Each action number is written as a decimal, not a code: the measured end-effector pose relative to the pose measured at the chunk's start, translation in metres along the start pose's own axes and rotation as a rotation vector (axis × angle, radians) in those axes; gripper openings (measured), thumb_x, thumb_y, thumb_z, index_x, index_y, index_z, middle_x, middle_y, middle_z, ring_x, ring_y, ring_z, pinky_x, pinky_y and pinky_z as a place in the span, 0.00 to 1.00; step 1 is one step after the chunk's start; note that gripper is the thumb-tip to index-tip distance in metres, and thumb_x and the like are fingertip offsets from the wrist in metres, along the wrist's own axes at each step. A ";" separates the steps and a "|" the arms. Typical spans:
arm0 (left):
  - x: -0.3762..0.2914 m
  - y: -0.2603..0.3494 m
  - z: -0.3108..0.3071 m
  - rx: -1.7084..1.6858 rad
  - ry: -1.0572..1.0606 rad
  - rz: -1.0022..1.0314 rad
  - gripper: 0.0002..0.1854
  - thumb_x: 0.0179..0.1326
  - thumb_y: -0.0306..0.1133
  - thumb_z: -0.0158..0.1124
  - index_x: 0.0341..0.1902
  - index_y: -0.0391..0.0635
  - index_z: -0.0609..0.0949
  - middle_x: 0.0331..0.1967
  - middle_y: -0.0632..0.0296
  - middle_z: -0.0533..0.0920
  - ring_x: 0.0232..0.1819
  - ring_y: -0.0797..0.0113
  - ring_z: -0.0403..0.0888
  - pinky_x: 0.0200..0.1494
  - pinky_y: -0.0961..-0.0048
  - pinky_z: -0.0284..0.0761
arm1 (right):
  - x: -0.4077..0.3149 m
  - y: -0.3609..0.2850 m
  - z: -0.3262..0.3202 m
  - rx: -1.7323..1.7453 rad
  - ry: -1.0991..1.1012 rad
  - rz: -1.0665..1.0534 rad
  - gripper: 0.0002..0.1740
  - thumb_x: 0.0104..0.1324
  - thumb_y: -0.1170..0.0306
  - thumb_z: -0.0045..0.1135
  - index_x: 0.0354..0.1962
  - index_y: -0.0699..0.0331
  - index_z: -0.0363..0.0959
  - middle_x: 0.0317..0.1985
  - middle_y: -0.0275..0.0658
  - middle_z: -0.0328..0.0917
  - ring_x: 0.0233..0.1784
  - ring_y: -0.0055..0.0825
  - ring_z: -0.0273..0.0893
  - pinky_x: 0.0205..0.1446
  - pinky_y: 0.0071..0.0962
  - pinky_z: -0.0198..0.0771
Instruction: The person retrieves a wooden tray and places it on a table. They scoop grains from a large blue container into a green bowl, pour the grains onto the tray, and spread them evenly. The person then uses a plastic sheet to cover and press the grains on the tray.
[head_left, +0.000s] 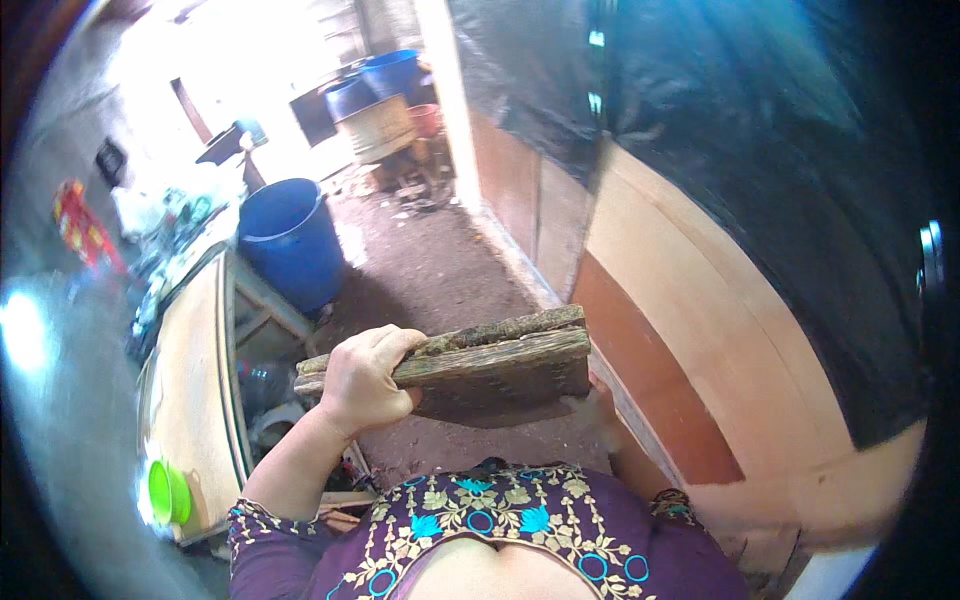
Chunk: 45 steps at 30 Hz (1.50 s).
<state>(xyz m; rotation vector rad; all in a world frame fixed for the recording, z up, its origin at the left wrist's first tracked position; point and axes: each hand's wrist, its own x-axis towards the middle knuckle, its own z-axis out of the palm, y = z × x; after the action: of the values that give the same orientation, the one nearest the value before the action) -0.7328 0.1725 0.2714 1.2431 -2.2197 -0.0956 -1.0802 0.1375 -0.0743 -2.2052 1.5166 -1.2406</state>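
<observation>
Two rough pieces of split wood (495, 352), one against the other, are held up crosswise in front of my chest. Bark shows along the far piece, and the near one has a darker flat side. My left hand (367, 379) grips their left part, fingers over the top and thumb on the near side. At the right end is my right hand (604, 401), blurred and mostly behind the wood. It holds that end low down, and its fingers are largely hidden. The wood hangs above a bare earth floor (435, 255).
Left stands a wooden table (191, 375) with a green plastic cup (169, 493) and plastic bags (176, 206). Beyond it is a large blue tub (292, 247). A wall of wooden panels (675, 277) and black plastic sheeting (712, 150) runs along the right. More blue barrels (390, 75) stand far back.
</observation>
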 end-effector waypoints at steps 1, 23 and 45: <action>-0.005 -0.013 -0.010 0.049 0.022 -0.004 0.23 0.27 0.25 0.65 0.36 0.46 0.79 0.28 0.58 0.79 0.34 0.54 0.79 0.38 0.64 0.75 | 0.021 -0.007 0.010 0.065 -0.058 -0.038 0.42 0.51 0.56 0.68 0.57 0.70 0.59 0.50 0.51 0.70 0.55 0.41 0.69 0.59 0.34 0.63; -0.194 -0.160 -0.044 -0.019 0.939 -1.026 0.27 0.37 0.28 0.64 0.47 0.38 0.73 0.38 0.62 0.76 0.43 0.68 0.74 0.48 0.71 0.69 | 0.447 -0.261 0.265 0.456 -0.542 -0.976 0.24 0.46 0.48 0.65 0.29 0.59 0.72 0.24 0.38 0.73 0.28 0.38 0.74 0.31 0.34 0.69; -0.407 -0.219 -0.041 0.144 2.014 -1.944 0.31 0.63 0.43 0.59 0.62 0.33 0.67 0.58 0.53 0.72 0.54 0.63 0.72 0.56 0.69 0.67 | 0.318 -0.809 0.560 0.215 -1.305 -1.820 0.34 0.59 0.34 0.45 0.40 0.56 0.78 0.40 0.45 0.79 0.47 0.44 0.76 0.47 0.43 0.71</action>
<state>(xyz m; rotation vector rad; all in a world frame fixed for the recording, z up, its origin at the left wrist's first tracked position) -0.3861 0.3835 0.0463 1.6023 0.8952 0.3865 -0.0848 0.0801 0.2012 -2.7271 -1.2311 0.2862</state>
